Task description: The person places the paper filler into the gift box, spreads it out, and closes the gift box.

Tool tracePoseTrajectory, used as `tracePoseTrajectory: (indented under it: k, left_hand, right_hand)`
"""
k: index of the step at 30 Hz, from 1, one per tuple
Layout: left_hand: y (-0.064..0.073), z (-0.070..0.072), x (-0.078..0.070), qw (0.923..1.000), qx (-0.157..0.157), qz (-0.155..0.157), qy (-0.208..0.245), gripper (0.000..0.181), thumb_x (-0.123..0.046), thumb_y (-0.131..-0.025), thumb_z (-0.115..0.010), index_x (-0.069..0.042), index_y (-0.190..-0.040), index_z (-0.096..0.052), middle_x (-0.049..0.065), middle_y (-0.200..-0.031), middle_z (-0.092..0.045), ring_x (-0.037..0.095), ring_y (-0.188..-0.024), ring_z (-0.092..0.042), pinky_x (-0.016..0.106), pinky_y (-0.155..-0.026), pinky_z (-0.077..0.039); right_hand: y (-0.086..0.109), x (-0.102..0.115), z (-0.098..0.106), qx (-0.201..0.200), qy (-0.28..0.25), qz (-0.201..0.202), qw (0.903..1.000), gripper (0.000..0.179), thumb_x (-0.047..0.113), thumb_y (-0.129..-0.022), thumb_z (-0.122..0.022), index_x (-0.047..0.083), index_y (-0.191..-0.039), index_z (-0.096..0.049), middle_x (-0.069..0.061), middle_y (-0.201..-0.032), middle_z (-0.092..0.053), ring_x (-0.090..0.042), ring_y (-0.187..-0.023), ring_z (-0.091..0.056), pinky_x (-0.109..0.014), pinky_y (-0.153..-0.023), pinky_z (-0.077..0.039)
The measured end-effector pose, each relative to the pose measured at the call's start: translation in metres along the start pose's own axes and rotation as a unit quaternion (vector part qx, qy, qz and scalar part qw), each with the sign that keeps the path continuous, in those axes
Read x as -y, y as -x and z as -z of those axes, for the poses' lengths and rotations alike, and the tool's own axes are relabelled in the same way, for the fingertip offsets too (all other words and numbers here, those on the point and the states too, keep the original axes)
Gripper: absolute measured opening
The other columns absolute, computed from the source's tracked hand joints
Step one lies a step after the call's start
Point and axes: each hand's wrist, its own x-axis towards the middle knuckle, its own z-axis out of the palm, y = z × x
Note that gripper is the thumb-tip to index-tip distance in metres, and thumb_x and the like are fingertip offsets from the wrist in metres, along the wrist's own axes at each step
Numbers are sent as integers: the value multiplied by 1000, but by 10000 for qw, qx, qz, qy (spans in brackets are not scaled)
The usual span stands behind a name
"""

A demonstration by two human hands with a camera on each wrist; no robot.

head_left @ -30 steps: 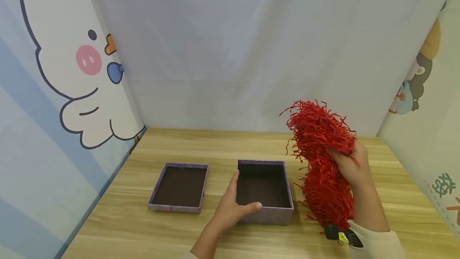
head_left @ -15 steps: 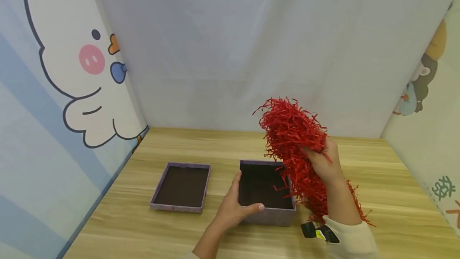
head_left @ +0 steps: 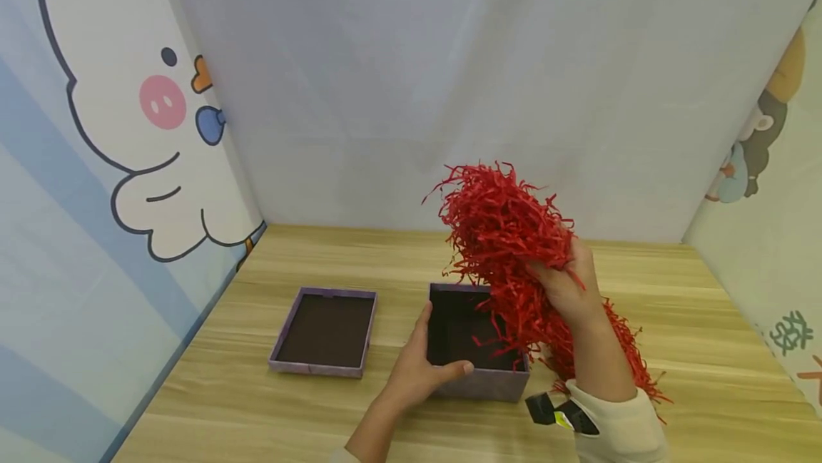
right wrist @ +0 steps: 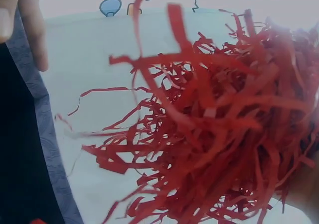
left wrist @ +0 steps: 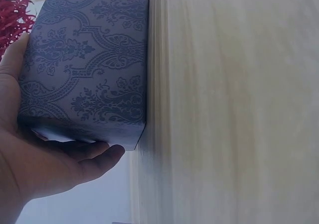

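A purple box [head_left: 484, 386] with a dark inside stands open-topped on the table. My left hand [head_left: 417, 370] grips its near left corner, thumb at the front rim and fingers along the left side. In the left wrist view the fingers curl round the patterned box wall [left wrist: 84, 59]. My right hand [head_left: 568, 292] holds a large bunch of red shredded paper [head_left: 497, 227] over the box's right part. Strands hang down past its rim. The right wrist view shows the shredded paper [right wrist: 224, 114] beside the box's rim [right wrist: 47, 129].
Left of the box lies a shallow purple lid [head_left: 324, 334], inside up. More red shredded paper [head_left: 626, 349] lies on the wooden table [head_left: 257, 420] behind my right forearm. A pale curtain [head_left: 385, 92] hangs at the table's back.
My right hand has carried the bunch of shredded paper leftward, from the right side to above the box. The left hand keeps its grip on the box.
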Motion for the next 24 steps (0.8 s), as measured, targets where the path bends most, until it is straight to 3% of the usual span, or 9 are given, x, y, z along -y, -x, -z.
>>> tracePoseTrajectory:
  k: [4,8,16,20,24]
  left_hand:
    - [0,-1,1,10000,0,-12,-30,109,-44,-72,-79,-24,-151,-6,12,-151,-17,37,-134,-21,58,-100,-25]
    - [-1,-1,2,10000,14,38,-44,110,-46,-71,-78,-24,-151,-6,11,-152,-16,36,-134,-20,58,-101,-25]
    - [-3,-3,3,10000,23,18,21,111,-46,-71,-78,-22,-151,-6,11,-151,-17,36,-134,-21,58,-100,-25]
    - [-3,-2,-2,9998,-31,-119,139,111,-39,-71,-80,-19,-151,-6,12,-151,-19,35,-133,-23,57,-101,-26]
    - [-4,-2,3,9995,-58,-256,185,111,-38,-71,-81,-21,-151,-6,11,-150,-22,32,-132,-28,55,-101,-27]
  right_hand:
    - [6,-8,0,-167,-64,-170,9997,42,-17,-79,-58,3,-115,-63,-8,-102,-66,-17,-92,-63,-27,-78,-50]
    - [17,-26,-1,-484,-171,-610,9968,40,-14,-82,-58,8,-114,-65,-6,-102,-66,-17,-90,-63,-28,-77,-51]
    - [46,-60,-3,-917,213,-1398,9857,45,-14,-83,-58,22,-108,-66,2,-101,-66,-14,-93,-62,-27,-79,-50]
    - [57,-66,-1,-630,206,-1796,9815,40,-10,-84,-60,20,-110,-65,1,-100,-66,-14,-90,-63,-28,-76,-51]
    - [60,-73,0,225,550,-2249,9726,32,-2,-86,-63,3,-118,-60,-4,-103,-65,-16,-86,-63,-33,-75,-52]
